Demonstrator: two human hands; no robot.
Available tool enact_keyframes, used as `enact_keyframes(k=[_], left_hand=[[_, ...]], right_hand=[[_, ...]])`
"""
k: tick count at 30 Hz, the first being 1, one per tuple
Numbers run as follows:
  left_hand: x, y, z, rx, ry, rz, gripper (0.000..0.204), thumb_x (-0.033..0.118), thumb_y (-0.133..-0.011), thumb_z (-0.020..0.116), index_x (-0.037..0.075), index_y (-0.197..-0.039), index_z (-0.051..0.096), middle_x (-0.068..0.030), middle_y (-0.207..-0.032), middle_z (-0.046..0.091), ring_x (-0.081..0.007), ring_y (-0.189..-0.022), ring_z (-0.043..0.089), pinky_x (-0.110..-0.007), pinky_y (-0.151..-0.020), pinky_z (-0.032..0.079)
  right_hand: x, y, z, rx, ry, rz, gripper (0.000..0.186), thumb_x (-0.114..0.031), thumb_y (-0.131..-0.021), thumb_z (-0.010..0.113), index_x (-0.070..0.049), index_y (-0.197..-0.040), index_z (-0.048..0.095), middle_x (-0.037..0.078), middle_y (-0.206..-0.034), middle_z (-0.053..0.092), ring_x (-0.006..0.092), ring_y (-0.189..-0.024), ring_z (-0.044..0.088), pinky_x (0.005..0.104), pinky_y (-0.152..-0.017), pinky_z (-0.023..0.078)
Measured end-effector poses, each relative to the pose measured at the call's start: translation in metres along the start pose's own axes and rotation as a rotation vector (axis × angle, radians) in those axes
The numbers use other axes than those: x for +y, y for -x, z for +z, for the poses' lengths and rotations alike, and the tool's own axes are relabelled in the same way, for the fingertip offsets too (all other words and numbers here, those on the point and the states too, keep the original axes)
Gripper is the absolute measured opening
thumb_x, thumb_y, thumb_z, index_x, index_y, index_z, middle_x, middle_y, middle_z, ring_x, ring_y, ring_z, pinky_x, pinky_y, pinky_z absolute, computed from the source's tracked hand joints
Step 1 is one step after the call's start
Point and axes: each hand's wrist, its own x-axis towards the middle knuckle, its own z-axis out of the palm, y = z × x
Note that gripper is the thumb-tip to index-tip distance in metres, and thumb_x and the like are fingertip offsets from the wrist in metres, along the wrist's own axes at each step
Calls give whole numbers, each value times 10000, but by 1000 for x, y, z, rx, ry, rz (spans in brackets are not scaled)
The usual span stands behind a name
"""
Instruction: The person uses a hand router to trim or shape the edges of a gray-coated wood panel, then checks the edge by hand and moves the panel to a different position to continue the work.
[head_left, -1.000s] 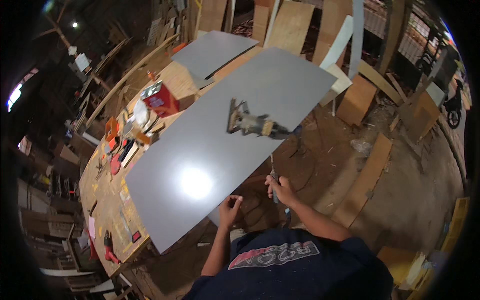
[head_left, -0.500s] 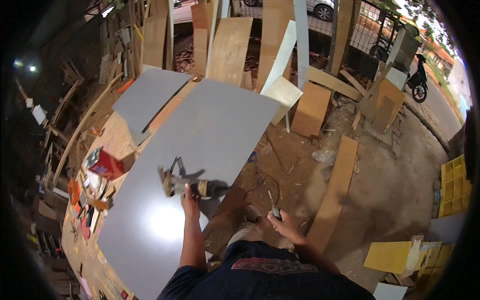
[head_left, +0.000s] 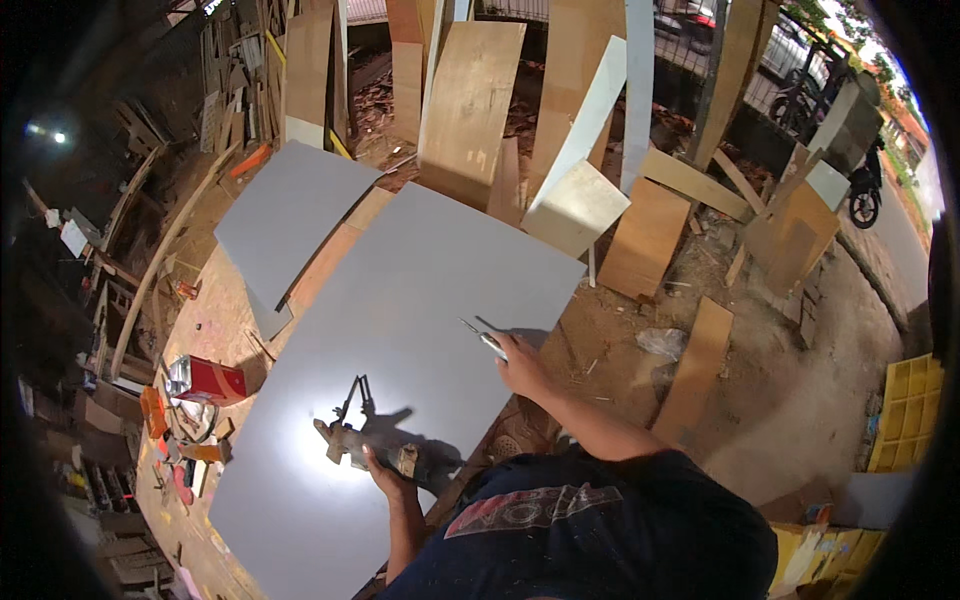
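Observation:
My left hand (head_left: 392, 482) is closed on a handheld power tool (head_left: 408, 460) with a cylindrical body and a metal bracket that sticks up at its front. The tool lies low over a large grey sheet panel (head_left: 440, 260), and its shadow falls to the right. My right hand (head_left: 522, 366) is above the panel's right edge. It grips a slim hand tool (head_left: 488, 340) with a thin metal tip pointing up and left; whether this is a screwdriver or a blade I cannot tell.
A second grey panel (head_left: 300, 200) lies at the far left of the wooden workbench (head_left: 215, 300). On the bench stand a red can (head_left: 215, 380) and several small tools. Boards (head_left: 470, 100) lean along the back. A long plank (head_left: 695, 370) lies on the ground at right.
My right hand has moved up and left with the slim tool, from beside my body to over the panel. My left hand and the power tool sit lower in the picture, as the view has shifted.

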Motion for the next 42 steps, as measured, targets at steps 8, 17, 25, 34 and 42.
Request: enact_keyframes(k=[8,17,25,34,42], left_hand=[[-35,26,94,272,-20,144,674,661,-1025,582,137,-1449,589,-109,-1305,654,-296,-1154,666,-501,-936,595],[-110,34,230,395,-82,242,676,591,-959,686,40,-1341,606,-126,-1057,713,-277,-952,704,-457,-839,597],[-152,33,331,372,-223,268,737,503,-881,796,-13,-1361,580,-197,-1113,713,-344,-1012,728,-486,-897,604],[-194,118,361,701,-146,495,838,369,-793,894,23,-1447,500,-165,-1179,657,-354,-1015,725,-522,-846,628],[-214,150,345,746,-56,492,673,448,-883,783,45,-1383,582,-158,-1133,695,-330,-1017,717,-489,-881,604]], right_hand=[[39,-126,14,-210,288,-318,522,-170,-1020,645,8,-1498,533,218,-1453,568,409,-1403,516,540,-1169,459],[126,-252,-97,92,189,-175,626,-313,-989,730,37,-1475,547,288,-1461,590,479,-1395,534,581,-1149,457],[110,-346,-77,-416,173,66,524,-285,-998,709,50,-1390,617,321,-1324,686,479,-1252,658,565,-1044,531],[40,-484,-8,-470,-5,97,585,-125,-945,773,7,-1485,596,266,-1428,673,408,-1342,644,493,-1103,523],[71,-599,63,-610,-107,-149,843,-34,-952,753,-69,-1696,359,212,-1593,570,351,-1436,575,441,-1170,474]])
